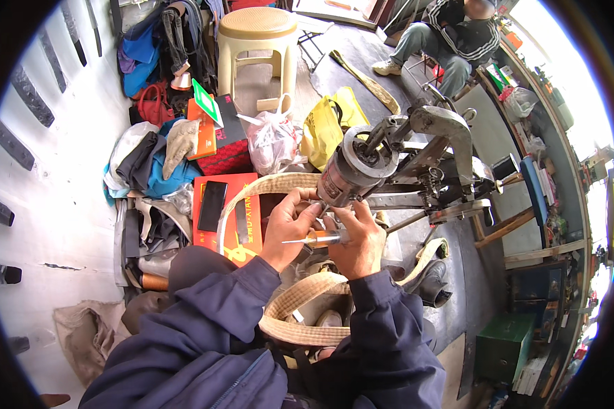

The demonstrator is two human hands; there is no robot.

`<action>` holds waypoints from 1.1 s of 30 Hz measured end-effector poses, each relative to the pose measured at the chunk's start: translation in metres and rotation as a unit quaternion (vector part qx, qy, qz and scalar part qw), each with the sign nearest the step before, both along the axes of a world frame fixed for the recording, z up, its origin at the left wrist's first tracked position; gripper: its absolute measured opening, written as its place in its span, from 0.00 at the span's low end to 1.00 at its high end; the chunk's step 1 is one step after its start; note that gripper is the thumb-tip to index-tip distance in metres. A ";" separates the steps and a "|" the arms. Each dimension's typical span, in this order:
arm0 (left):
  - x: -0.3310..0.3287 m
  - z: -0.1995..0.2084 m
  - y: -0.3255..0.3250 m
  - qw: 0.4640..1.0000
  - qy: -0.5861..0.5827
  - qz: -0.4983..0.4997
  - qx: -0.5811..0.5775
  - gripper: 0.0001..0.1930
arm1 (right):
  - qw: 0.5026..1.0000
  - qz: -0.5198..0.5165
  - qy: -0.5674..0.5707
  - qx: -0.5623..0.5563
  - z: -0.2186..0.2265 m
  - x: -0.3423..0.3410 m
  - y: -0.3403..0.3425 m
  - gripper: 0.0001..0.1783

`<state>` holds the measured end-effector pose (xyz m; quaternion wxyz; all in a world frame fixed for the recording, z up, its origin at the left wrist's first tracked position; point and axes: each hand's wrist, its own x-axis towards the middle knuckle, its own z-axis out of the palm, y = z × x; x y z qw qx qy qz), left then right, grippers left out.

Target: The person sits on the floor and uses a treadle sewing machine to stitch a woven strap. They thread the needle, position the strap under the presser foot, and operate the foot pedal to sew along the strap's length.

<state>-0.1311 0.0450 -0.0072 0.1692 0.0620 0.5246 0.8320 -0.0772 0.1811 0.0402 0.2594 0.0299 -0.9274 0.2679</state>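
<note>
"Orange-handled tool: where is it noted?"

"Head view: held in the right hand, fingers curled, tip pointed left, near side of the grey metal cylinder."

"Left hand?"

"Thumb and forefinger held close at the cylinder's near edge; whether anything is pinched cannot be told."

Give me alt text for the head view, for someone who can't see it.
A person's left hand and right hand are close together under a machine's metal cylinder, the right holding an orange-handled tool. A cream strap loops below them. Around are a black phone on a red box, a yellow bag and another seated person.
</note>
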 end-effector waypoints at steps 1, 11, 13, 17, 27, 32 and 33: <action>0.000 0.000 0.001 1.000 -0.007 0.000 0.001 0.09 | 1.000 -0.002 -0.007 0.001 0.001 0.000 0.000 0.10; 0.001 0.001 0.012 0.999 -0.021 -0.008 0.029 0.08 | 1.000 0.018 0.024 -0.011 0.003 -0.001 0.004 0.14; 0.000 -0.001 0.014 1.000 -0.006 -0.004 0.016 0.08 | 1.000 0.013 0.025 -0.004 0.001 0.000 0.009 0.16; -0.002 -0.002 0.020 1.000 -0.012 0.011 0.020 0.08 | 0.999 0.017 0.030 0.007 0.000 0.003 0.012 0.16; 0.005 0.010 0.003 0.987 -0.131 -0.039 0.083 0.11 | 0.997 -0.005 -0.063 -0.031 0.003 0.003 0.008 0.15; 0.014 0.006 -0.005 0.983 -0.160 -0.081 0.030 0.15 | 0.990 -0.017 0.061 -0.126 -0.005 0.009 0.028 0.11; 0.016 0.005 -0.004 0.984 -0.155 -0.081 0.043 0.14 | 0.984 -0.020 0.054 -0.167 -0.007 0.012 0.033 0.10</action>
